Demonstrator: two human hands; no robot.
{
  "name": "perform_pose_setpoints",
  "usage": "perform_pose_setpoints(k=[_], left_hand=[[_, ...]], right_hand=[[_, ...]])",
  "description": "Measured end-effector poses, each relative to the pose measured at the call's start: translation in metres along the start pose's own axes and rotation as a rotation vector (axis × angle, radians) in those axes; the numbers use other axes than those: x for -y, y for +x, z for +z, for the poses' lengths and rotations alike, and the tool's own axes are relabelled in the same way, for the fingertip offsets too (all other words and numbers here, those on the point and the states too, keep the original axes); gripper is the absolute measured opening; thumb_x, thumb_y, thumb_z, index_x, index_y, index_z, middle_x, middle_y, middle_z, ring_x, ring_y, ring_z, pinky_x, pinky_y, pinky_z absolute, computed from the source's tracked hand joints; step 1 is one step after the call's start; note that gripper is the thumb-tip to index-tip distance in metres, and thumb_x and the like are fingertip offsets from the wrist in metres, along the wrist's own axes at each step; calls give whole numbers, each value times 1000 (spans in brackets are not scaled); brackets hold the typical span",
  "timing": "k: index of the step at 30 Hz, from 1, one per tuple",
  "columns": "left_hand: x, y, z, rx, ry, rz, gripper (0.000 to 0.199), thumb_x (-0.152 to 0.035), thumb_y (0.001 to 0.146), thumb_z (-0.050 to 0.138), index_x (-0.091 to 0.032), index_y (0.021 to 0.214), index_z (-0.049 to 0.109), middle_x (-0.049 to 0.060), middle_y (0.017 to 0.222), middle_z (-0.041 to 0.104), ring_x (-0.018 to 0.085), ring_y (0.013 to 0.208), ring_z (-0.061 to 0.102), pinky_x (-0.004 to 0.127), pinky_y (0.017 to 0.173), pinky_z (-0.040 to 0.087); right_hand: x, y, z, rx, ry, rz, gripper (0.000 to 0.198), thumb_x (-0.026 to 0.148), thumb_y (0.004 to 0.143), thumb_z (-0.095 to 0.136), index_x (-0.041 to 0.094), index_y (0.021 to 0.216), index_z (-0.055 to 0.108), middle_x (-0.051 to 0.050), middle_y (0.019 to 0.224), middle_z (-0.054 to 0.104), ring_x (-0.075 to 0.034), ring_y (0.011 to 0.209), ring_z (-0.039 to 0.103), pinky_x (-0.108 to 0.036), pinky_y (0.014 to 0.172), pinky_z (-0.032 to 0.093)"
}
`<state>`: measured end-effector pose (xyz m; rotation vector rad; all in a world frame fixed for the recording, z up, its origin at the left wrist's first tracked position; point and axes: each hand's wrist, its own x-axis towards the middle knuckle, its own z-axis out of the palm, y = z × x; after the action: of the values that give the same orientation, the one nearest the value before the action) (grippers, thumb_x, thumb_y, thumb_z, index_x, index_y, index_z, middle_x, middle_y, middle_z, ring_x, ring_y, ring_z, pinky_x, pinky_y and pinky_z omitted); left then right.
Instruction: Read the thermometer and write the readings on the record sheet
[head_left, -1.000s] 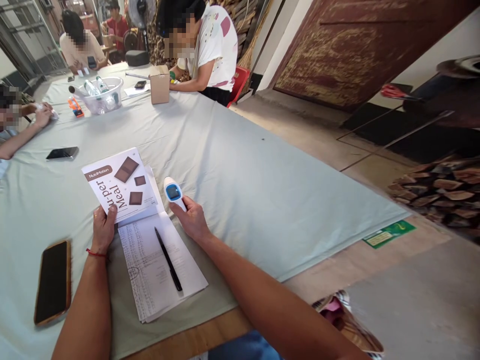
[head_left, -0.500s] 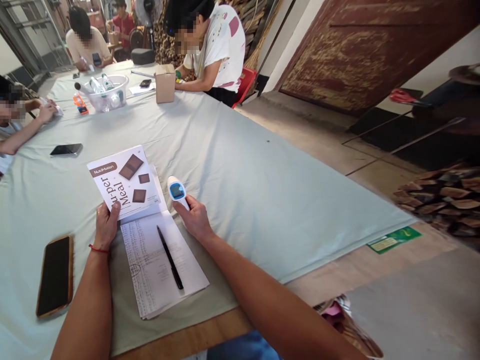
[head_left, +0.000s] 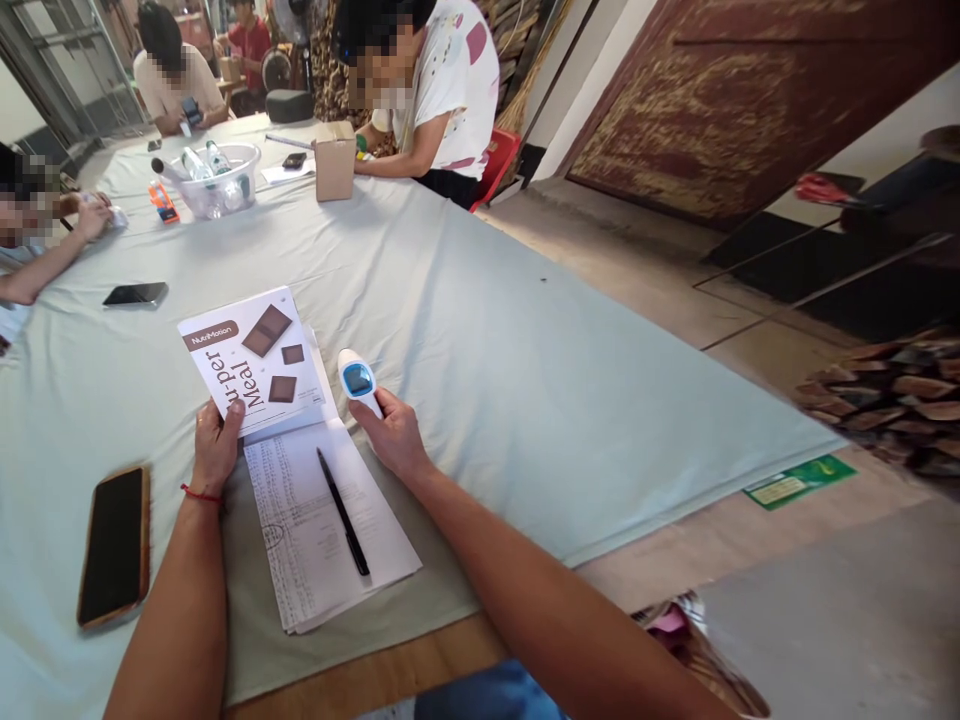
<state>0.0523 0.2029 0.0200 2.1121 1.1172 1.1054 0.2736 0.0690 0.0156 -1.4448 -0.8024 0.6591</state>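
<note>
the right hand [head_left: 394,432] hides part of the thermometer [head_left: 358,377], writing [head_left: 279,500] on the paper [head_left: 384,550] is too small to read, and the left edge crops the worktop [head_left: 495,380].

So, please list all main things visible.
Printed sheet: 1, white, centre
Thermometer: 1, white-blue, centre
Papers: several, white, centre
Pen: 1, black, on papers
Phones: 2, black, left of sheet
Basin: 1, white, upper left
Bottles: several, clear, in basin
Carton: 1, brown, upper centre
Tablecloth: 1, greenish, centre
People: 4, mixed clothing, background
Door: 1, reddish, upper right
Firewood: many pieces, brown, background
Left hand: 1, bare, holding sheet
Right hand: 1, bare, holding thermometer
</note>
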Motion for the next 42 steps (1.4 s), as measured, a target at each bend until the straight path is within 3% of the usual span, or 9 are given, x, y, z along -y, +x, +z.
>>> perform_pose_setpoints(k=[42], left_hand=[[-8,1,-1,13,-41,-4,49,-59,89,50,-14,94,68,11,93,76,26,87,68,36,79,53]], right_hand=[[4,-1,0,37,35,23,31,51,71,59,21,68,52,4,63,46,-13,63,44,-25,60,38]])
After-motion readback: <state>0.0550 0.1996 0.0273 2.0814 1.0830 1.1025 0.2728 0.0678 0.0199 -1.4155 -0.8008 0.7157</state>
